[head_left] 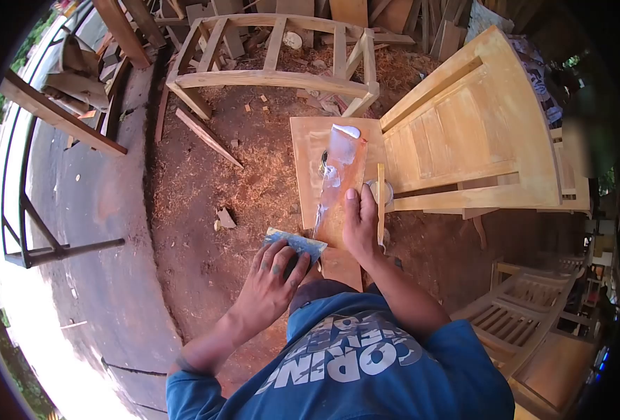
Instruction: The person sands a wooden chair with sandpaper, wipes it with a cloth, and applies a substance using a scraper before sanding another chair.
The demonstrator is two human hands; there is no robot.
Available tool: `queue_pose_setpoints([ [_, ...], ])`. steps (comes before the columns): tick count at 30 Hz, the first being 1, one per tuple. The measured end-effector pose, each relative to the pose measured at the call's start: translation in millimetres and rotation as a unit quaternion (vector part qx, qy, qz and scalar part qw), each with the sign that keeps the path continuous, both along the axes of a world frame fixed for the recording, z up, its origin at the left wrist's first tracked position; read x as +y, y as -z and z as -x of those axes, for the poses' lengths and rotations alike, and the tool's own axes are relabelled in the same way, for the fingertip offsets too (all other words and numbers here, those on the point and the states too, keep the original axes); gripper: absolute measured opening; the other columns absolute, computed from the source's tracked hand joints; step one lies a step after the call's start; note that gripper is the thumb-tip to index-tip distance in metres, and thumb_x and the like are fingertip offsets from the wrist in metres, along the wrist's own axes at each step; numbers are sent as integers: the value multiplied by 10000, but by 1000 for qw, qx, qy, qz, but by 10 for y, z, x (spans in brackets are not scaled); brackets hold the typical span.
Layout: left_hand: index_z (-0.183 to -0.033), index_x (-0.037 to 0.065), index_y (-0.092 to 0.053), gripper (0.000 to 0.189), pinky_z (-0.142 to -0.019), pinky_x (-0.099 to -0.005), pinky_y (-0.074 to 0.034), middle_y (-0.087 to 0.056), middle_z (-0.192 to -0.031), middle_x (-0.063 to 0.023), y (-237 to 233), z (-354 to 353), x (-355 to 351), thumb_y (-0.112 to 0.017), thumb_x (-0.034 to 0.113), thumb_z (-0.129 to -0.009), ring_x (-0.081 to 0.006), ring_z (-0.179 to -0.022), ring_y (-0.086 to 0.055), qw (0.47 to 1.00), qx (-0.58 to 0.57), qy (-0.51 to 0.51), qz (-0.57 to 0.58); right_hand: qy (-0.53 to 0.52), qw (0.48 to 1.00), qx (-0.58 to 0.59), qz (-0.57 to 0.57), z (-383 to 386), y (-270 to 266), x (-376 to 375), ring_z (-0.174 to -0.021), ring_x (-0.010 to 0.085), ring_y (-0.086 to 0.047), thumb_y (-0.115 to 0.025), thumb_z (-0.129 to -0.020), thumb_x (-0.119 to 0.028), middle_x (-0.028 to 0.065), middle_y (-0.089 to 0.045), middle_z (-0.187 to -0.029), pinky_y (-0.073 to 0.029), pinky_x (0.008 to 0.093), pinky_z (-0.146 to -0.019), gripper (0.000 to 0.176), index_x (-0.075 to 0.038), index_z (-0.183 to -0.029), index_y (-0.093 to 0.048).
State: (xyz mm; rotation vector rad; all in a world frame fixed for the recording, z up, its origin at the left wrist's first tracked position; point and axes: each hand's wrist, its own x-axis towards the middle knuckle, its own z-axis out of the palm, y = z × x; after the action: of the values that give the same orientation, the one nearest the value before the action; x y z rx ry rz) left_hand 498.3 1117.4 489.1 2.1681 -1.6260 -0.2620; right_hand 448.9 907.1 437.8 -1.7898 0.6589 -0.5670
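My left hand (271, 280) is closed on a blue-grey sheet of sandpaper (297, 243). The fingers are curled over its near half and the far edge pokes out past my fingertips. How my thumb sits under the sheet is hidden. The sandpaper hangs just left of the plank (341, 183), close to its edge, and I can't tell whether the two touch.

My right hand (361, 227) lies on the near part of that plank, palm down, with the thumb stretched forward along the top face. The other fingers drop over the plank's right edge and out of sight, so I can't tell whether they clasp it or only rest there. The plank runs away from my grip, reddish, with a pale glossy smear over most of its far half. Its near end disappears behind my knee and shirt.

Just right of my right hand a thin stick (381, 203) stands along the plank. Behind it is a small round tin (385, 189), mostly covered. Under the plank's far end is a square wooden panel (306, 150). Beyond and to the right lies a chair (471, 126) on its side, its far edge lost in shadow. Farther ahead a bare wooden frame (275, 77) sits on the sawdust-strewn ground (205, 210).
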Motion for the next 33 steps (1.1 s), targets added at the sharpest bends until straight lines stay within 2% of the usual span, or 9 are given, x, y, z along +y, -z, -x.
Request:
queue_pose_setpoints([
  [2, -1311, 70, -425, 515, -1022, -528, -309, -435, -1200, -174, -70, -34, -83, -536, 159, -815, -360, -1201, -390, 997, -30, 58, -27, 57, 998, -26, -10, 24, -30, -3, -599, 132, -338, -405, -990, -212, 67, -358, -666, -325, 321, -536, 278, -16, -796, -371],
  [8, -1300, 135, -464, 527, -1007, -532, -319, -431, -1189, -167, -260, -66, -207, -541, 99, -780, -353, -1183, -408, 994, -48, 95, 26, 168, 984, -60, -4, 250, -257, 21, -629, 139, -384, -411, -990, -218, 71, -412, -682, -351, 323, -561, 261, -6, -838, -403],
  [14, -1302, 143, -458, 513, -1000, -539, -317, -434, -1197, -169, -343, 16, -118, -527, 138, -793, -351, -1174, -417, 981, -109, 158, 8, 243, 968, -64, 2, 539, -379, 283, -651, 148, -409, -404, -993, -227, 80, -447, -717, -382, 324, -588, 268, 3, -854, -410],
  [17, -1304, 143, -452, 499, -1006, -543, -307, -436, -1199, -172, -436, 198, 86, -514, 171, -810, -352, -1177, -414, 978, -115, 173, 4, 262, 955, -137, -10, 744, -343, 527, -692, 160, -442, -400, -994, -225, 107, -487, -772, -405, 316, -637, 267, 29, -917, -434],
  [20, -1305, 143, -450, 496, -1015, -543, -288, -438, -1192, -172, -477, 388, 355, -510, 213, -818, -353, -1187, -404, 971, -130, 199, 0, 278, 953, -123, -11, 1051, -305, 836, -730, 160, -456, -396, -996, -228, 119, -505, -812, -413, 309, -679, 273, 39, -951, -434],
  [24, -1270, 148, -476, 456, -1007, -527, -296, -443, -1188, -160, -621, 653, 833, -505, 227, -821, -346, -1181, -409, 964, -141, 220, -42, 318, 928, -171, -95, 1300, -336, 1457, -763, 161, -450, -377, -1005, -233, 129, -498, -876, -406, 314, -711, 281, 42, -988, -433],
  [27, -1269, 135, -474, 445, -1024, -552, -265, -427, -1237, -173, -673, 789, 1121, -488, 279, -849, -363, -1214, -364, 957, -158, 236, -67, 309, 945, -78, -75, 1485, -389, 1827, -842, 173, -470, -381, -1005, -254, 137, -523, -916, -406, 319, -782, 313, 49, -995, -461],
  [28, -1271, 133, -472, 448, -1025, -551, -265, -427, -1238, -174, -682, 825, 1213, -491, 269, -844, -363, -1218, -360, 956, -161, 234, -69, 300, 943, -121, -72, 1499, -385, 1908, -744, 152, -420, -369, -1008, -230, 94, -454, -820, -393, 316, -689, 269, 30, -968, -427],
  [33, -1278, 121, -466, 460, -1025, -549, -265, -432, -1230, -172, -682, 942, 1493, -499, 204, -827, -360, -1211, -371, 956, -187, 220, -56, 285, 945, -144, -68, 1552, -456, 2170, -711, 145, -389, -357, -1010, -227, 74, -428, -778, -379, 318, -653, 264, 16, -920, -409],
])
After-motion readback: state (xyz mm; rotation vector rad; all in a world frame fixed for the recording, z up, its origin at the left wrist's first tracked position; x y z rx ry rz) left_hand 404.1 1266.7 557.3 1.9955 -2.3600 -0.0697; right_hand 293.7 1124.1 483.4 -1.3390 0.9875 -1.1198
